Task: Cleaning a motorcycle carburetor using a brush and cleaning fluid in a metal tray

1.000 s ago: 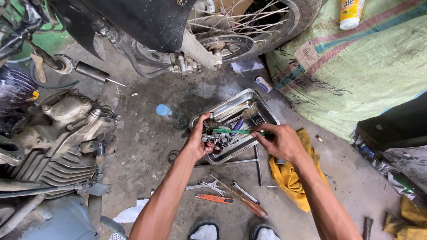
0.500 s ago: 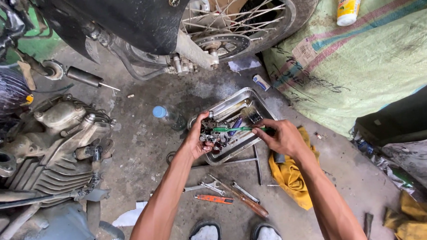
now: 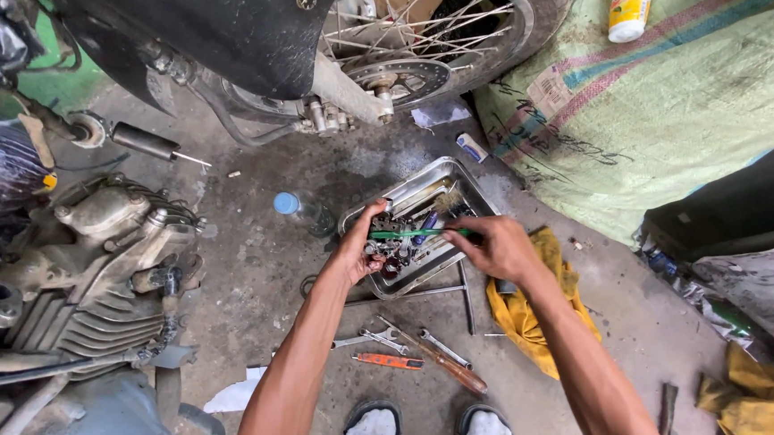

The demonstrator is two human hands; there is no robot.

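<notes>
**Both hands over the parts tray**

The left hand [image 3: 360, 250] is curled around a small dark metal part [image 3: 380, 245] at the tray's [image 3: 403, 190] 9 o'clock edge, fingers pressed shut on it. The right hand [image 3: 496, 248] sits at the tray's 4 o'clock corner and pinches the handle end of a green tool [image 3: 415, 234], which runs level toward 9 o'clock until its tip meets the part in the left hand. So the part lies at 9 o'clock from the right grip, with the tool bridging the two hands above the tray.

The tray itself is silver, tilted, and filled with greasy bits too jumbled to tell apart. A blue-capped bottle [image 3: 301, 209] stands just beside it at 10 o'clock. A yellow rag [image 3: 532, 312] lies under the right wrist. Wrenches [image 3: 385, 338] and a wooden-handled screwdriver [image 3: 445, 362] lie on the floor at 6 o'clock from the tray, near two sandalled feet [image 3: 422, 426]. A wheel [image 3: 434, 40] stands at 12 o'clock, an engine [image 3: 94, 262] at 9 o'clock, a sack [image 3: 666, 102] at 2 o'clock.

The left palm hides most of the part, so its shape is unclear. The tool's tip is lost among the fingers. The engine and the wheel are cut off by the frame.
</notes>
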